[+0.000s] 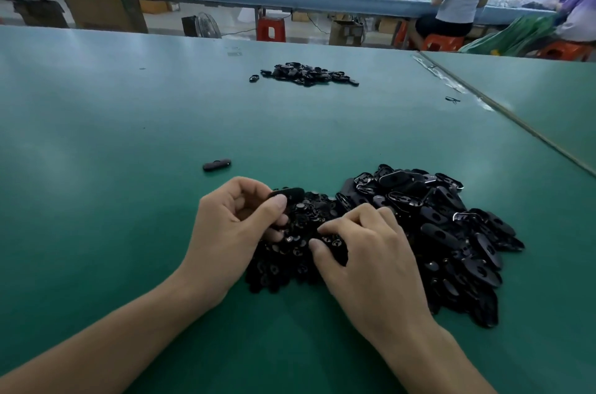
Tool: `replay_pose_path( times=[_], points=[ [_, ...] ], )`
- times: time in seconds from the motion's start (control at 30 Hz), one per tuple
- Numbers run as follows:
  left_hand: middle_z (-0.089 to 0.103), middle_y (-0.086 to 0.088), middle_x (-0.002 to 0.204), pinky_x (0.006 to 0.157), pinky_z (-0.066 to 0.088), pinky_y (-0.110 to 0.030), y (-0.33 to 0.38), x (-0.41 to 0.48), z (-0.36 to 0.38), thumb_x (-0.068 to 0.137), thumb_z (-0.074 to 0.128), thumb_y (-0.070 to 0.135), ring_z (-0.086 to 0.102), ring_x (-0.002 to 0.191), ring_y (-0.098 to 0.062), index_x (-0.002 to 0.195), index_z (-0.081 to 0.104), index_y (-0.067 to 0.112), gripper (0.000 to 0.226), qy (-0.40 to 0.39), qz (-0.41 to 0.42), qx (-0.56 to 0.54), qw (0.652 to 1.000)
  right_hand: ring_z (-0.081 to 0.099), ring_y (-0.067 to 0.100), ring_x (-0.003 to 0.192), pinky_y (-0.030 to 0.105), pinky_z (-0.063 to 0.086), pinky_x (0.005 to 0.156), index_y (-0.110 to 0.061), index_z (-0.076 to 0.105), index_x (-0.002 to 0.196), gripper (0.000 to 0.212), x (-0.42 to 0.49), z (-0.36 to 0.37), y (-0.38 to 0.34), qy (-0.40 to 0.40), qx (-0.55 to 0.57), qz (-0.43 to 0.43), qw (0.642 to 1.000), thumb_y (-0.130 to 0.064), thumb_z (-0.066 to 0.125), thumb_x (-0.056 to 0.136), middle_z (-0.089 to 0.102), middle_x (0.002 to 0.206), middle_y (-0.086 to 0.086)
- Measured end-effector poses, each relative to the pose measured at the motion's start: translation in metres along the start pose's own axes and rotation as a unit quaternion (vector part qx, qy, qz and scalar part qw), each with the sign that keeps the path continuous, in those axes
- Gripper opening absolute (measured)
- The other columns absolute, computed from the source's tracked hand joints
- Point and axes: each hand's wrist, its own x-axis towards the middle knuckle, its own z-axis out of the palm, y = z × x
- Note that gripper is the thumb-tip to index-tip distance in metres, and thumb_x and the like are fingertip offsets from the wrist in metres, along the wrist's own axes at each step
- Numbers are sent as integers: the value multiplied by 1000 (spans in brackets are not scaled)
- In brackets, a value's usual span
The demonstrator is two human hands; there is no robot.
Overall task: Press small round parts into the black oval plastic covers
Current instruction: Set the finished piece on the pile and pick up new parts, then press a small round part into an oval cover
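My left hand point(238, 226) holds a black oval cover point(288, 193) between thumb and curled fingers, just above a heap of small round black parts point(283, 251). My right hand point(364, 245) rests on that heap with its fingers curled, thumb and forefinger down among the round parts; whether it pinches one is hidden. A large pile of black oval covers point(451, 232) lies to the right of both hands. One oval cover point(216, 165) lies alone on the green table point(129, 135) beyond my left hand.
A second, smaller pile of black covers point(306, 74) sits far out on the table. A seam point(503, 110) between two green tabletops runs diagonally at the right. People work at a blue bench behind, with red stools point(271, 29) and boxes below it.
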Motion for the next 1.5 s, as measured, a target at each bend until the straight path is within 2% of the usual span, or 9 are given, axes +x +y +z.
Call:
replay_pose_path(
  times=[0.1,0.27,0.57,0.7,0.83,1.0,1.17,1.33,1.5],
  points=[
    [72,-2,75,59,57,-23,-2,1,0,88,72,9,69,66,-14,69,66,20,23,9,9,3,1000,52,19,90,37,50,84,-22,76,93,18,0,0,-2,-21,-2,17,1000,-38,72,86,60,89,-6],
    [73,-3,73,64,61,-26,-5,2,1,88,74,7,73,68,-19,82,62,7,13,26,23,30,999,49,15,91,34,47,86,-25,75,90,13,1,1,-6,-31,13,33,999,-37,68,89,58,89,-9],
    [74,-1,73,67,62,-36,-6,16,21,85,76,3,74,66,-22,82,64,23,23,41,44,101,993,45,15,94,34,44,87,-27,72,94,7,4,0,-11,-73,17,36,997,-32,68,91,56,94,-10],
    [74,1,72,65,61,-34,-10,23,22,85,76,5,73,65,-19,81,66,25,22,44,67,119,990,45,15,92,29,40,86,-23,60,89,8,3,-1,-11,-38,65,24,997,-23,58,97,55,93,-8],
    [74,0,73,61,59,-27,-14,26,20,86,75,5,74,66,-20,83,68,26,23,34,49,78,995,50,10,76,24,40,68,-26,46,84,21,7,-2,-4,2,152,51,987,-17,51,102,52,77,-13],
    [76,-2,76,62,58,-26,-13,30,19,87,74,3,75,71,-18,89,69,19,16,28,11,47,998,60,1,82,1,37,75,-20,70,108,18,31,0,4,56,193,93,975,-10,61,96,67,81,-17],
    [75,-4,75,60,57,-23,-10,30,21,87,74,2,74,70,-17,87,72,14,12,30,-10,33,999,65,-2,73,10,46,74,-22,77,96,13,63,6,13,54,270,136,952,-14,67,93,71,80,-15],
    [76,-3,76,61,57,-22,-12,30,20,86,75,2,75,72,-17,88,72,17,15,21,1,42,999,63,0,78,10,45,70,-28,78,93,13,63,14,8,45,315,84,944,-16,73,89,69,89,-13],
    [76,-3,75,62,57,-22,-12,29,20,84,76,1,75,73,-17,84,74,20,19,15,17,36,999,65,1,69,14,48,69,-29,77,91,14,56,6,12,64,365,78,925,-16,73,88,72,76,-16]
  ],
)
